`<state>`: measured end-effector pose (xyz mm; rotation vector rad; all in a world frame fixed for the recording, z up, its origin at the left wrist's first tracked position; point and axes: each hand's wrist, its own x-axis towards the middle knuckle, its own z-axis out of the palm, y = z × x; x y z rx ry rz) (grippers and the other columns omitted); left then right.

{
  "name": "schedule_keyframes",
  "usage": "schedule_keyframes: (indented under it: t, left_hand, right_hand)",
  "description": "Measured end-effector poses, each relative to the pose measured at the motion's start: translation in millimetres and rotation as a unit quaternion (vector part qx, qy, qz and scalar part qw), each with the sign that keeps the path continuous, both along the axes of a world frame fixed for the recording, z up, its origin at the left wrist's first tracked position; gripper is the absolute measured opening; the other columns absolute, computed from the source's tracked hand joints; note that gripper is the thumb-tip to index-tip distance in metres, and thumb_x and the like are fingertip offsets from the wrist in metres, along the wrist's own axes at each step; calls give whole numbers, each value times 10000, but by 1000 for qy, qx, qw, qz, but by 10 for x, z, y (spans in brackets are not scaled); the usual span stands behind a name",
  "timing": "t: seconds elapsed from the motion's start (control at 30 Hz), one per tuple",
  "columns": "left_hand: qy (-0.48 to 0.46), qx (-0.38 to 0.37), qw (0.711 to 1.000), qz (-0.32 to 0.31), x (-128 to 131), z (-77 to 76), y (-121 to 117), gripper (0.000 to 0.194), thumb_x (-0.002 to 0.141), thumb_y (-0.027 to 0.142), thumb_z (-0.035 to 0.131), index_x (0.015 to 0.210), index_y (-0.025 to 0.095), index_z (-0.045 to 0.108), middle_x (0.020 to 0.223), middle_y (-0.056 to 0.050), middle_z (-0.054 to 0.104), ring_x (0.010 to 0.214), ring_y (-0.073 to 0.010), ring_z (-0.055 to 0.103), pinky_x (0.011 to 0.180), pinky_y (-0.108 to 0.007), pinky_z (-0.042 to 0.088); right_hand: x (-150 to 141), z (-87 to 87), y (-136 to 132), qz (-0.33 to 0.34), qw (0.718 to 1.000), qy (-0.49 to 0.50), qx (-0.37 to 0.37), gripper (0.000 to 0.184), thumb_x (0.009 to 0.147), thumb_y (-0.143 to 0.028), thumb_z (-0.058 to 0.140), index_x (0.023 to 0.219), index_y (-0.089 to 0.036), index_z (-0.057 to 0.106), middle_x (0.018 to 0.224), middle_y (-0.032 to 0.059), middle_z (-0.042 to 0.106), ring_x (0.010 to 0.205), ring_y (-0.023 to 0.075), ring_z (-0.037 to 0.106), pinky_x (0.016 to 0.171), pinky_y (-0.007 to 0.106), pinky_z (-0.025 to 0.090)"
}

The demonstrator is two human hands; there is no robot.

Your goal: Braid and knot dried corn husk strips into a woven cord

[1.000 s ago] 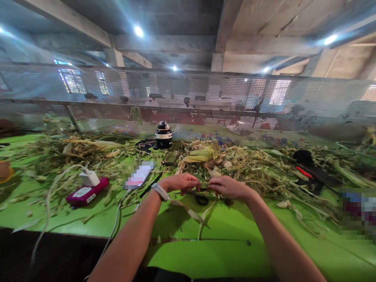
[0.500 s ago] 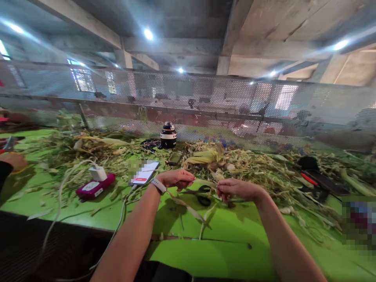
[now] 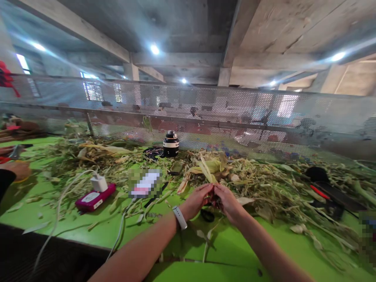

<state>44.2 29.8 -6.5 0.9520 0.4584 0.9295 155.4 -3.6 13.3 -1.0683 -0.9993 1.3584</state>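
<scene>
My left hand [image 3: 196, 201] and my right hand [image 3: 226, 201] meet fingertip to fingertip above the green table [image 3: 235, 250]. Both pinch the base of a pale corn husk strip [image 3: 207, 170] that stands up from between them. A white band is on my left wrist. Black-handled scissors [image 3: 207, 214] lie on the table just below my hands. A husked corn ear [image 3: 209, 165] lies in the heap of husks [image 3: 264, 184] right behind them.
A phone [image 3: 146, 183] with a cable, a magenta power bank [image 3: 95, 197] with a white charger, and a black jar [image 3: 170, 143] stand to the left and back. A perforated metal screen [image 3: 205, 113] closes the far edge. Another person's arm [image 3: 11, 172] shows at the left. Dark tools [image 3: 329, 194] lie right.
My hands were apart, stretching a husk strip sideways; now they have come together and the strip points upward. The view has tilted down and shifted left.
</scene>
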Motion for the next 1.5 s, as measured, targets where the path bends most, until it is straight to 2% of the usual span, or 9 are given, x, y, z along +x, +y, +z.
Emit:
schedule_keyframes:
  t: [0.13, 0.37, 0.5, 0.77, 0.87, 0.97, 1.1, 1.3, 1.5]
  left_hand:
    - [-40, -61, 997, 17, -30, 47, 14, 267, 613, 288, 787, 805, 125, 697, 694, -28, 651, 577, -94, 530, 553, -216, 385]
    - [-88, -108, 990, 15, -44, 123, 25, 176, 676, 241, 742, 803, 139, 676, 675, -18, 647, 530, -94, 551, 434, -184, 364]
    - [-93, -115, 989, 4, -59, 120, 29, 97, 725, 189, 690, 804, 134, 676, 728, -34, 674, 594, -108, 598, 507, -195, 431]
    - [-98, -113, 988, 25, -62, 108, 65, 96, 722, 234, 697, 763, 152, 667, 746, -28, 667, 634, -123, 594, 577, -229, 443]
    - [-94, -87, 988, 83, -72, 126, 51, 138, 681, 258, 744, 736, 155, 671, 765, -26, 669, 728, -127, 602, 688, -237, 446]
    - [-94, -74, 985, 128, -73, 145, 22, 194, 607, 264, 799, 721, 160, 680, 781, -19, 671, 784, -126, 588, 725, -236, 414]
    - [-97, -69, 984, 133, -56, 152, -8, 222, 554, 257, 822, 705, 160, 691, 784, -18, 670, 789, -134, 571, 701, -242, 381]
    - [-79, -94, 985, 121, -49, 126, 15, 232, 535, 252, 826, 702, 157, 697, 746, -22, 665, 732, -135, 560, 658, -243, 363]
    - [-69, -113, 983, 125, -46, 83, 31, 261, 510, 252, 836, 715, 170, 696, 749, -2, 658, 709, -116, 545, 667, -237, 370]
  right_hand:
    - [18, 65, -32, 28, 999, 3, -18, 271, 655, -372, 703, 735, -175, 536, 502, -59, 541, 393, 64, 446, 389, 177, 314]
    - [31, 211, -100, 54, 997, 25, -52, 156, 690, -272, 592, 814, -179, 579, 619, -6, 660, 536, 132, 606, 548, 255, 495]
    - [52, 173, -74, 70, 995, 32, -59, 179, 619, -193, 527, 792, -193, 572, 613, -22, 656, 543, 140, 612, 591, 280, 512]
    - [96, 118, -24, 115, 983, -146, 0, 156, 655, -217, 488, 785, -200, 571, 698, 7, 660, 642, 172, 616, 660, 326, 510]
    - [95, 116, -51, 5, 932, -326, 161, 254, 719, -240, 479, 945, -198, 586, 936, 59, 667, 868, 210, 611, 810, 354, 485]
    - [86, 99, -75, -115, 816, -466, 323, 314, 775, -252, 514, 1079, -187, 555, 1057, 96, 615, 1006, 231, 557, 906, 370, 439]
    - [77, 69, -66, -131, 710, -555, 413, 175, 845, -220, 501, 998, -207, 586, 1011, 93, 608, 979, 229, 547, 889, 375, 437]
    - [89, 36, -31, -102, 681, -601, 406, 72, 833, -181, 542, 853, -210, 605, 997, 85, 587, 949, 228, 530, 863, 378, 432]
    - [88, 51, -37, -129, 659, -615, 413, 123, 839, -167, 537, 946, -189, 593, 1034, 98, 573, 977, 232, 513, 872, 369, 419]
